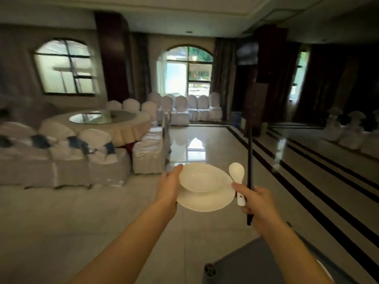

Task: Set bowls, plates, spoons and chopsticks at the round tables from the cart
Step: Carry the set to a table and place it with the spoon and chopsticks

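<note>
Carrying stage: left hand [170,186] grips the plate [205,201] bearing the bowl [200,180]; right hand [256,201], just beside it, clasps the spoon [236,173] and chopsticks [249,156] together. The round table [131,128], blurred and apparently unset, lies well beyond the left hand, so the next move is judged to be approaching it and laying out the setting.

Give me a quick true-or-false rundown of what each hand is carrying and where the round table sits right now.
1. The left hand holds a plate with a bowl resting on it. True.
2. The right hand holds only the spoon. False: it grips the spoon and the dark chopsticks together.
3. The bowl has food in it. False: it looks empty.
4. The round table is ahead to the left, with white-covered chairs around it. True.
5. The plate already sits on the table. False: it is carried in the air above the floor, well short of the table.
</note>
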### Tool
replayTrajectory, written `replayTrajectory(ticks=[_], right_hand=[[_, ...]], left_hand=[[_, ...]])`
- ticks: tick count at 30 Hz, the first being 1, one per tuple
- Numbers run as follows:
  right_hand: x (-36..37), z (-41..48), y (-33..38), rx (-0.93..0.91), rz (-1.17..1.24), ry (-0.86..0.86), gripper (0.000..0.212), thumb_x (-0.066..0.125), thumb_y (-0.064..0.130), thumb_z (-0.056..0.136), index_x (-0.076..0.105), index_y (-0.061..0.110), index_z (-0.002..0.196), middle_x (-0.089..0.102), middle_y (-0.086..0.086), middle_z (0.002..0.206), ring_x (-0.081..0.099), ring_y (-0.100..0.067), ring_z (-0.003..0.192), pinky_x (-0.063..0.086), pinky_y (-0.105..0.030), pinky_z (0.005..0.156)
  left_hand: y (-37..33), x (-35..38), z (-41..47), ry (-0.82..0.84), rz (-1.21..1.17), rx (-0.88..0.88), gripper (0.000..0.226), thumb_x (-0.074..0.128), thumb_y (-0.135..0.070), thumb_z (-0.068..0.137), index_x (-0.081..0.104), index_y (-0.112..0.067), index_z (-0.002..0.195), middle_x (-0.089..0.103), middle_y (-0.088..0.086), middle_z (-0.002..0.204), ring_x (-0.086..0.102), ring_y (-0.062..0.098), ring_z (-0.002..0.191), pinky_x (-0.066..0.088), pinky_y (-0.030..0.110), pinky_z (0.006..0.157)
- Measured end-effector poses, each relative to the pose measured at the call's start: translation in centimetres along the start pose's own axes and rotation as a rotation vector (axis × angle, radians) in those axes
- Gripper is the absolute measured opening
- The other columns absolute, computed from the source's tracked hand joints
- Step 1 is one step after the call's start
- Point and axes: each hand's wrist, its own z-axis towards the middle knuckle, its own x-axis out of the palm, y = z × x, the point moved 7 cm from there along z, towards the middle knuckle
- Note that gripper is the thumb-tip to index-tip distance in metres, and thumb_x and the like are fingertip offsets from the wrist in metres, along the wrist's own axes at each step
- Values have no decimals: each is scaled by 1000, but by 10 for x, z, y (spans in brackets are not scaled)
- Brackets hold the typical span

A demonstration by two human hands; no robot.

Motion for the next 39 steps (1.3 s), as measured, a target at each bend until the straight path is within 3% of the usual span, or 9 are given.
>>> replayTrajectory(ticks=[4,8,10,14,22,26,30,34,39], right_hand=[[79,-3,9,-18,11,251,23,79,17,84,64,7,68,48,4,46,30,-8,37,25,-20,35],[154,-35,3,-1,6,484,20,78,17,84,66,4,75,49,3,47,30,-8,37,25,-20,35],[192,-62,-4,17,-7,597,20,78,18,84,67,3,77,49,2,48,31,-9,38,26,-21,36],[265,-139,-19,48,7,837,20,75,14,86,63,5,74,44,5,45,30,-8,36,24,-22,35],[373,-353,-34,112,13,1263,22,76,17,87,67,2,74,51,4,46,38,-6,35,28,-21,36],[402,-483,-34,140,14,1488,22,77,15,86,65,1,73,48,-5,55,35,-11,40,26,-24,36],[410,-619,-38,194,23,1687,28,73,12,89,57,6,67,39,1,48,26,-11,39,22,-25,37],[398,-753,-46,226,5,1836,26,74,11,88,58,6,68,41,-1,51,29,-11,40,23,-24,36],[368,-910,-51,251,-8,1973,31,74,10,88,57,9,62,41,1,49,28,-11,39,23,-23,36]], left_hand=[[-35,-81,-22,-206,-14,65,56,65,-48,84,60,-14,128,68,13,117,67,35,100,56,53,89],[-52,-169,-78,-486,-28,110,52,62,-49,88,60,-16,129,68,12,117,66,33,98,57,48,80],[-57,-209,-116,-580,-26,124,51,60,-49,90,59,-16,129,68,13,118,66,35,101,56,53,88],[-67,-295,-210,-830,-52,163,48,61,-47,91,60,-14,126,68,12,114,65,33,99,54,51,92],[-75,-418,-445,-1240,-135,290,46,57,-48,92,59,-17,126,67,9,115,63,31,100,52,43,81],[-73,-454,-575,-1407,-237,323,33,54,-40,91,65,-19,112,68,15,111,64,37,101,55,45,81],[-64,-476,-709,-1604,-290,372,18,54,-38,90,62,-22,93,66,18,106,64,41,98,55,52,86],[-46,-493,-837,-1743,-323,406,15,52,-37,89,59,-24,89,62,14,103,62,38,96,54,40,70],[-23,-519,-990,-1874,-354,427,12,52,-37,90,58,-26,89,59,9,98,60,31,92,53,36,65]])
